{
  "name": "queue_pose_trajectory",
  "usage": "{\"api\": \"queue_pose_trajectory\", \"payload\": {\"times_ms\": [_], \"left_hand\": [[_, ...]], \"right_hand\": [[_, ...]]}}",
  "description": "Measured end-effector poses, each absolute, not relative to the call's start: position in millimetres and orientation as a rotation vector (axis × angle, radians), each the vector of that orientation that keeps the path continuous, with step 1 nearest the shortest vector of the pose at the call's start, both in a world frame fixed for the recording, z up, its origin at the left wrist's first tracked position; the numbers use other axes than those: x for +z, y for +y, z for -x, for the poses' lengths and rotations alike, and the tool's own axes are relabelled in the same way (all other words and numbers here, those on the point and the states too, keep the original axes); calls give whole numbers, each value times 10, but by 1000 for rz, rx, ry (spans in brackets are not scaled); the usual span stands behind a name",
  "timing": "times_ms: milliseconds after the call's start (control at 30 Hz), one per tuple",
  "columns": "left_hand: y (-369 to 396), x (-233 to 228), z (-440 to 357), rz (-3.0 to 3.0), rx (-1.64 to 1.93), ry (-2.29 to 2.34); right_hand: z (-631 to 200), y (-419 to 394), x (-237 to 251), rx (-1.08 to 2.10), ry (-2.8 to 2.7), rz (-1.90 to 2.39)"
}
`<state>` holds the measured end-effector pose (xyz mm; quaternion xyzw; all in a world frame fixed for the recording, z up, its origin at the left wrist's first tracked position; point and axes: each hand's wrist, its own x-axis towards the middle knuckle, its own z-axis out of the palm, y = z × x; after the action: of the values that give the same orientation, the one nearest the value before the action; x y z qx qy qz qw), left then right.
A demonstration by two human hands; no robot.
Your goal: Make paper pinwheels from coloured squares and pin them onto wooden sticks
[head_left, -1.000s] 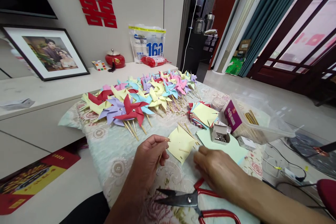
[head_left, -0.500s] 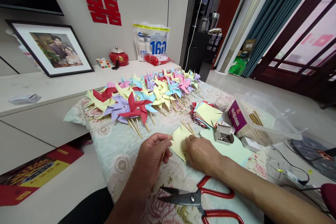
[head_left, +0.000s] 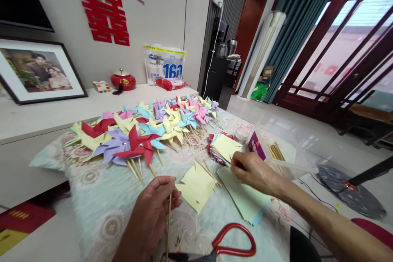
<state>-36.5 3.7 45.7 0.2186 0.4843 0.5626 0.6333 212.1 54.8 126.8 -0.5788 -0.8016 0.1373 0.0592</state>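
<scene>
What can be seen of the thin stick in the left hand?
The wooden stick is thin, pale and bamboo-like, a skewer by its looks. It stands nearly upright, pinched near its top between thumb and fingers of the left hand; its lower end runs down toward the red-handled scissors at the frame's bottom. It hangs above the floral tablecloth, just left of the cut yellow paper square, not touching it.
</scene>
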Motion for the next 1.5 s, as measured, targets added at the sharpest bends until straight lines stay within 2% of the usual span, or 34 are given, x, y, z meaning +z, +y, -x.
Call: {"api": "queue_pose_trajectory", "payload": {"times_ms": [233, 400, 700, 867, 967, 1100, 1167, 1333, 1500], "left_hand": [[94, 378, 411, -620, 1188, 1303], [109, 376, 414, -675, 1139, 1379], [145, 330, 458, -775, 1141, 1444], [107, 376, 485, -861, 1192, 1492], [112, 409, 493, -850, 1231, 1485], [123, 412, 473, -837, 1281, 1401], [118, 392, 448, -834, 1214, 1383], [83, 264, 415, -995, 1016, 1451], [75, 182, 432, -1447, 808, 1731]], "right_hand": [[-2873, 1360, 1654, -102, -2182, 2009], [-3214, 1840, 1703, -274, -2104, 2172], [-2882, 2148, 1554, -313, -2410, 2208], [-2539, 2035, 1590, -369, -2505, 2149], [-2230, 1657, 1570, -297, -2594, 1931], [-1837, 929, 1277, 446, -2713, 1336], [-1723, 650, 1070, 614, -2701, 1261], [-1696, 381, 749, 588, -2582, 1379], [-1689, 319, 580, 351, -2645, 1369]]}}
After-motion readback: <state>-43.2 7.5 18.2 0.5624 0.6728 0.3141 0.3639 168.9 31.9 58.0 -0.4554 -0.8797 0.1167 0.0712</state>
